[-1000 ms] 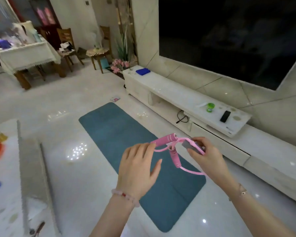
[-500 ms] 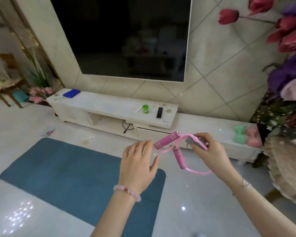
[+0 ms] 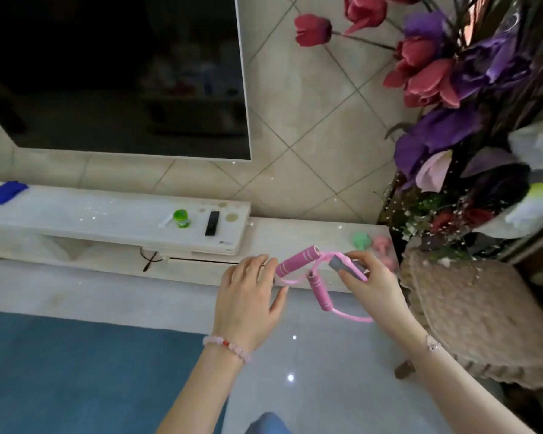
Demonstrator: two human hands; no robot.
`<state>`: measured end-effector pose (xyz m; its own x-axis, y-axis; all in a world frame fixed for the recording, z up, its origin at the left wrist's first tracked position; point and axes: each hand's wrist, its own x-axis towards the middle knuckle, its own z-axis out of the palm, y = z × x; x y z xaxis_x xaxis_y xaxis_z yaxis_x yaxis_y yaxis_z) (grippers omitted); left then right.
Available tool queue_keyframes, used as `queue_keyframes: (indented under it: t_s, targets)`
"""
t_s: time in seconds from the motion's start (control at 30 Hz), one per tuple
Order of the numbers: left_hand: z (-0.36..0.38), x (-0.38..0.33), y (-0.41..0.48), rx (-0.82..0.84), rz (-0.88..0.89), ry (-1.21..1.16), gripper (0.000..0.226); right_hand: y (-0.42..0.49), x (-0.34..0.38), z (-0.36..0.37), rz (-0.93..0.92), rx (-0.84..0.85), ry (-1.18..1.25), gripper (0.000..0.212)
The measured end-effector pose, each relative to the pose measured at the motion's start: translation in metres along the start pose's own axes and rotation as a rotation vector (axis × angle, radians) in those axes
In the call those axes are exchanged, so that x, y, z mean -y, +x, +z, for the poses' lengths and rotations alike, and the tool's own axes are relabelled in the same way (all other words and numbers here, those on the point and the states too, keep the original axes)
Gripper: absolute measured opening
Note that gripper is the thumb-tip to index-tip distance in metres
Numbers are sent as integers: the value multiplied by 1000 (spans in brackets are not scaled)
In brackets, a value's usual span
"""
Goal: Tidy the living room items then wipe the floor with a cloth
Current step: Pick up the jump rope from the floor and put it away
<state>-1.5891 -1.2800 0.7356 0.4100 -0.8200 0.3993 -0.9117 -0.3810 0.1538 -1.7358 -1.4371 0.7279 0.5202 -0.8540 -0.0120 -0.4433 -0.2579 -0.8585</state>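
Head view: your right hand (image 3: 376,289) pinches the grey flat centre piece (image 3: 342,265) of a pink rubber-tube exerciser (image 3: 351,317), thumb and fingers curled on it. The exerciser is in the air over the glossy pale floor (image 3: 326,386), just in front of the low white marble TV stand (image 3: 107,211). Its upper pink foam handle (image 3: 297,261) points towards your left hand (image 3: 248,302). The lower pink foam handle (image 3: 318,289) hangs down between your hands, with the tube looping under your right wrist.

Your left hand holds nothing. Its fingers are straight and together, thumb out, and the fingertips are right at the end of the upper handle. You cannot tell whether they touch it. A pink bead bracelet (image 3: 229,345) is on that wrist.

- Stand top, right end: small green container (image 3: 181,218), white strip (image 3: 165,220) just beside it, black remote (image 3: 212,223) near them.
- Stand top, far left edge: blue folded cloth (image 3: 3,192).
- Lower ledge (image 3: 295,233), right end: green dumbbell (image 3: 361,240) and pink dumbbell (image 3: 383,244) side by side, partly hidden behind your right hand.
- Floor, left: teal exercise mat (image 3: 76,371).
- Wall: dark TV screen (image 3: 107,73) above the stand.
- Right edge of frame: red and purple artificial flowers (image 3: 436,73) above a stool with a beige lace cover (image 3: 483,324).
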Motion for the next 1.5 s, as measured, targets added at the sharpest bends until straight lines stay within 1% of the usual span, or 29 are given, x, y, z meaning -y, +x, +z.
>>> queue_keyframes:
  t_s: [0.2, 0.37, 0.57, 0.73, 0.83, 0.93, 1.03, 1.13, 1.27, 1.33, 1.43, 1.5]
  targets:
    - [55, 4, 75, 40, 49, -46, 33, 68, -25, -4, 88, -49, -16, 25]
    - [110, 29, 162, 133, 90, -76, 39, 151, -39, 12, 149, -83, 0, 21]
    - [164, 59, 268, 202, 182, -117, 41, 259, -49, 29, 251, -139, -21, 24]
    - [211, 70, 333, 243, 269, -136, 43, 326, -70, 34, 343, -211, 28, 27]
    - [241, 70, 360, 282, 277, -154, 43, 359, -90, 36, 356, -211, 48, 22]
    - [278, 67, 381, 322, 264, -162, 41, 397, -119, 43, 422, -198, 79, 18]
    - [320, 62, 398, 367, 241, -153, 42, 437, -159, 51, 470, -156, 83, 24]
    - [366, 57, 408, 400, 200, -161, 43, 475, -205, 61, 520, -138, 83, 23]
    - [435, 53, 418, 478, 143, -157, 45, 518, -263, 79, 561, -135, 96, 18]
    - [466, 50, 419, 509, 118, -170, 45, 537, -293, 91, 596, -131, 102, 21]
    - [509, 46, 420, 545, 84, -181, 47, 561, -339, 111, 665, -136, 118, 17]
    - [532, 43, 419, 578, 61, -192, 48, 572, -367, 122, 708, -129, 130, 18]
